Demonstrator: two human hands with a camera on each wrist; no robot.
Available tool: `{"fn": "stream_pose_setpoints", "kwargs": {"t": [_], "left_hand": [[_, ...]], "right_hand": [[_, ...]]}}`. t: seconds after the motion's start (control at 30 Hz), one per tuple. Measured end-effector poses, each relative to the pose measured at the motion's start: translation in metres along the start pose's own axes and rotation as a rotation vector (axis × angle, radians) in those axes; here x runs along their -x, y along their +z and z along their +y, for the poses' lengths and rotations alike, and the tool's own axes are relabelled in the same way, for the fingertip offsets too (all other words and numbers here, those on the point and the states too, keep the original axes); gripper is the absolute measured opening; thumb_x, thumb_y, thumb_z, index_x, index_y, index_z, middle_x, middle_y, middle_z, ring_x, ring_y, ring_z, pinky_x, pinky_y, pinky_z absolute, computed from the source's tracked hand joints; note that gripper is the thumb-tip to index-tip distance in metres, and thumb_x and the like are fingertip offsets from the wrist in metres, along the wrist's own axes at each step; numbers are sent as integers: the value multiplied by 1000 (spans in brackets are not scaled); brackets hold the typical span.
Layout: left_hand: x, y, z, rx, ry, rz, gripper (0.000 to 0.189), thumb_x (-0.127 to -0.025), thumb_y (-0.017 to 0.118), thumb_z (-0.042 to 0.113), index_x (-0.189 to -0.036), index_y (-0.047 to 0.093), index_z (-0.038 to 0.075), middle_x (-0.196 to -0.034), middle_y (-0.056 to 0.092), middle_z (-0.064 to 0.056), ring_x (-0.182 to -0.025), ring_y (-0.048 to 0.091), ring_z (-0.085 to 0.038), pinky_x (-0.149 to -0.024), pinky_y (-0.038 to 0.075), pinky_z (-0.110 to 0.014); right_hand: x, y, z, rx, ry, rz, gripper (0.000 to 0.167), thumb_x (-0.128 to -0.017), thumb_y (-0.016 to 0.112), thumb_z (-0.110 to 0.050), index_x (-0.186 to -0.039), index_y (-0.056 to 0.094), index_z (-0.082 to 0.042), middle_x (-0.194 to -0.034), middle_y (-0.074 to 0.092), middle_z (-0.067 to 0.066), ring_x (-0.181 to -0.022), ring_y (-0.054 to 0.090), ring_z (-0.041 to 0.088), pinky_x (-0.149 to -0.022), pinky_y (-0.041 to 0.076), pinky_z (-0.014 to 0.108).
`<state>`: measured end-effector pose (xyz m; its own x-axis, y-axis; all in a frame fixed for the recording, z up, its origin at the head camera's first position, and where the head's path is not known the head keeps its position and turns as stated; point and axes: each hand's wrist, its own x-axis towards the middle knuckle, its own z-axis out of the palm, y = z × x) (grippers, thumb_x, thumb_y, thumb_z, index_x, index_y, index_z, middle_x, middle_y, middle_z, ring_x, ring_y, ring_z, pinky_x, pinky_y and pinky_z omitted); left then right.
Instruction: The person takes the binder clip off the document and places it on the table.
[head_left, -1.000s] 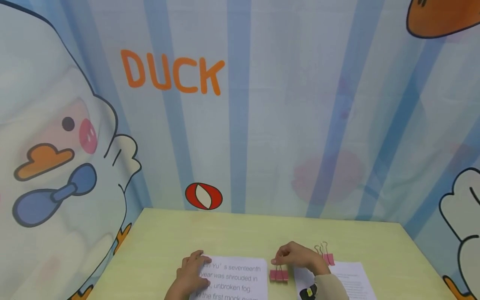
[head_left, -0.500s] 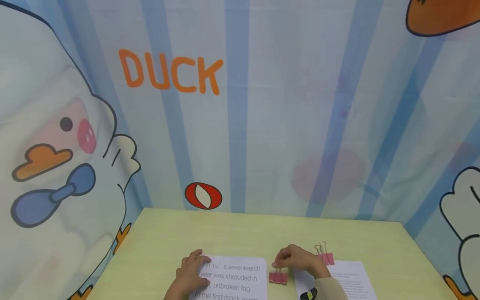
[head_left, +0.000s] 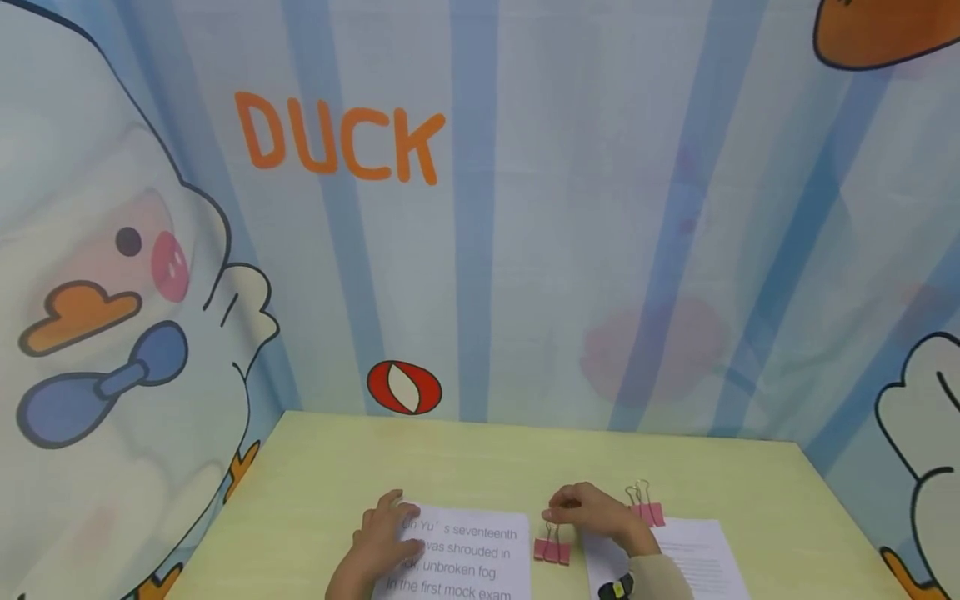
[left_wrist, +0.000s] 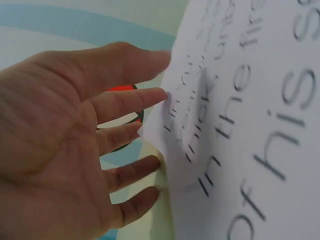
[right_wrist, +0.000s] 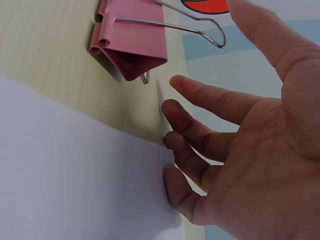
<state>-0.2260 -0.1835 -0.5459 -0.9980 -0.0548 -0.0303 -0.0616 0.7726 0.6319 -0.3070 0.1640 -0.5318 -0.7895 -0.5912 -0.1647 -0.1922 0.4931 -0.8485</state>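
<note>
My left hand [head_left: 377, 540] rests at the left edge of a sheet of large printed text [head_left: 472, 554], thumb and fingertips on or near its margin. In the left wrist view, the left hand's fingers [left_wrist: 122, 105] are spread and fairly straight, and a paper corner lifts slightly beside them. My right hand [head_left: 592, 512] hovers just above a pink binder clip [head_left: 552, 552] that stands between two papers, its wire handles up and apart. In the right wrist view, a gap separates the loosely bent fingers [right_wrist: 215, 100] from the clip [right_wrist: 134, 35].
Another paper with small print [head_left: 701, 550] lies under and beside the right forearm. A second pink binder clip [head_left: 647, 514] with raised handles sits at its top edge. A pale yellow table [head_left: 450, 458] ends at a striped cloth backdrop [head_left: 525, 250].
The right fingers, earlier pinching the pink clip's handles, have come off them; the handles now stand apart. The left hand has stayed at the sheet's edge. The head view has shifted slightly.
</note>
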Motion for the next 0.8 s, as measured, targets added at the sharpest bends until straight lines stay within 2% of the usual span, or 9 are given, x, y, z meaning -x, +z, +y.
{"fn": "stream_pose_setpoints", "kwargs": {"t": [0.2,0.37,0.57,0.67,0.8], "left_hand": [[1,-9,14,7,38,25,44,-81,82,17,-121,68,4,-148,40,-27,-126,41,-54,-94,36,-75],[6,-14,23,-11,71,60,44,-85,80,18,-124,67,3,-147,42,-28,-126,41,-54,-92,38,-74],[12,-17,47,25,154,80,52,-87,78,16,-135,61,1,-148,43,-25,-129,41,-53,-93,37,-75],[14,-14,59,55,192,71,56,-88,77,15,-139,58,2,-148,44,-24,-130,42,-53,-95,36,-75],[13,-8,76,83,238,23,60,-89,76,15,-143,53,2,-149,43,-24,-130,42,-53,-97,33,-77]], "right_hand": [[3,-10,-10,27,-34,14,42,-103,60,-29,-123,62,8,-119,65,17,-114,58,41,-95,46,59],[8,-16,-13,83,-74,55,39,-104,57,-26,-121,63,9,-118,66,20,-112,60,42,-94,48,58],[19,-26,-14,111,-77,92,42,-105,56,-27,-123,62,10,-119,65,20,-112,60,42,-94,49,57],[26,-33,-12,120,-74,94,43,-105,55,-28,-124,61,10,-119,65,20,-112,61,42,-92,50,56],[36,-46,-11,120,-75,105,42,-105,56,-25,-124,60,12,-119,64,22,-112,61,44,-91,51,56]]}}
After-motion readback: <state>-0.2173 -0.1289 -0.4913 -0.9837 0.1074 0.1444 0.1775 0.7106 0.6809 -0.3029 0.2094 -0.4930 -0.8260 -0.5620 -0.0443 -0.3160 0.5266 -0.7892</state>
